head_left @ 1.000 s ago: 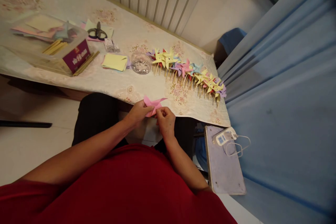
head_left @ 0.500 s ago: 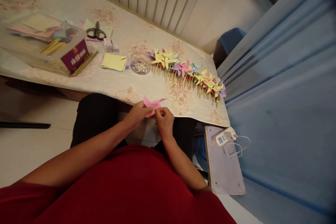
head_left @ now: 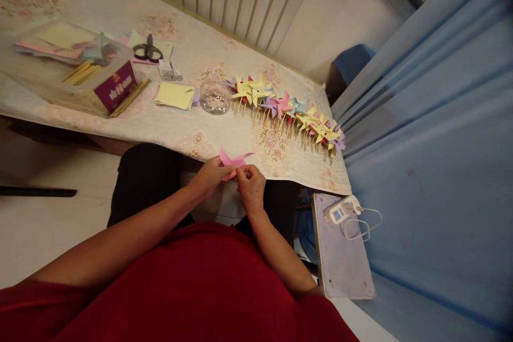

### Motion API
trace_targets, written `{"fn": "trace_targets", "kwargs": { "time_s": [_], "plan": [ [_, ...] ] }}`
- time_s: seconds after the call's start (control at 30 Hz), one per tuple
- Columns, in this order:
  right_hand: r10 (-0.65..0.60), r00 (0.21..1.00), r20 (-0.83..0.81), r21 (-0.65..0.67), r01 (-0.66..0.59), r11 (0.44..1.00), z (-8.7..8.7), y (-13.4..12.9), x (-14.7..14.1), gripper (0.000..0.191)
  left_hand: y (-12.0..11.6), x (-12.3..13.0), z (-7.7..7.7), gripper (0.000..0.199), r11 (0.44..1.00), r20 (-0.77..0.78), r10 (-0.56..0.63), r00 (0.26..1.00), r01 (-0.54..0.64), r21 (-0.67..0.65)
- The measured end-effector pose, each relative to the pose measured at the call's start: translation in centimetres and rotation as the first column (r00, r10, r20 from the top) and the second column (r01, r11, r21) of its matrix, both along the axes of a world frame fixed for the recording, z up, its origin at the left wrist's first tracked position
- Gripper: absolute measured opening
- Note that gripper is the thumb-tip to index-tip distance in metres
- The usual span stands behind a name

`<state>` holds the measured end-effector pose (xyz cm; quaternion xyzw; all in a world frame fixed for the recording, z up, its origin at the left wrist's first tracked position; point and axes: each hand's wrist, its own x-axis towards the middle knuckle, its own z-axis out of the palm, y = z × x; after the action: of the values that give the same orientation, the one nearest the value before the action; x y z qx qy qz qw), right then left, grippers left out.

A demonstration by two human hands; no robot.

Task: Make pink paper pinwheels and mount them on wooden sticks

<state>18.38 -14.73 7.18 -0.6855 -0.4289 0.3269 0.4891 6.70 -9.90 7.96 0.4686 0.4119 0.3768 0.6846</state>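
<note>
A pink paper pinwheel (head_left: 232, 160) with partly folded blades is held between both hands, just off the table's front edge. My left hand (head_left: 214, 172) is closed on its left side, thumb across the paper. The fingers of my right hand (head_left: 250, 179) pinch its lower right part; anything small between those fingertips is hidden. Beyond the hands, a row of finished paper pinwheels (head_left: 282, 104) on thin sticks lies along the table. Left of them stands a round clear container (head_left: 215, 102) of small shiny pieces, beside a stack of yellow paper squares (head_left: 174, 96).
A clear plastic box (head_left: 44, 83) at left holds coloured paper and sticks, with more sticks (head_left: 130, 98) against its side. Black-handled scissors (head_left: 147, 51) rest on paper behind two small boxes (head_left: 169, 70). A power strip (head_left: 342, 209) lies on a stool (head_left: 348, 262) by the blue curtain (head_left: 433, 133).
Both hands stay nearly still on the pink pinwheel, with only a slight shift of the fingers and paper. The camera view has moved very slightly.
</note>
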Motion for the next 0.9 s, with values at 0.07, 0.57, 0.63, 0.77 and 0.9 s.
{"fn": "trace_targets", "kwargs": {
  "time_s": [0.07, 0.57, 0.63, 0.77, 0.9],
  "plan": [
    [0.006, 1.0, 0.003, -0.005, -0.006, 1.0, 0.0, 0.0, -0.1, 0.019, 0.0, 0.0, 0.1, 0.02, 1.0, -0.011, -0.015, 1.0, 0.015, 0.009],
    [-0.239, 0.968, 0.08, 0.079, 0.232, 0.969, 0.9, 0.0, 3.0, 0.023, 1.1, -0.9, -0.8, 0.019, 0.996, 0.021, -0.022, 1.0, 0.023, -0.089],
    [-0.223, 0.972, 0.076, 0.06, 0.219, 0.974, 0.7, 0.1, 3.5, 0.024, 1.2, -1.0, -0.9, 0.018, 0.993, 0.035, -0.052, 0.998, 0.055, -0.103],
    [-0.071, 0.996, -0.051, 0.004, 0.072, 0.997, 0.4, 0.4, 3.4, 0.027, 1.0, -1.0, -0.6, 0.014, 0.991, 0.018, -0.081, 0.997, 0.082, -0.107],
    [0.094, 0.978, -0.185, -0.061, -0.107, 0.992, 0.4, 0.6, 2.8, 0.025, 0.6, -1.0, -0.2, 0.014, 0.991, -0.035, -0.096, 0.995, 0.092, -0.095]
  ]
}}
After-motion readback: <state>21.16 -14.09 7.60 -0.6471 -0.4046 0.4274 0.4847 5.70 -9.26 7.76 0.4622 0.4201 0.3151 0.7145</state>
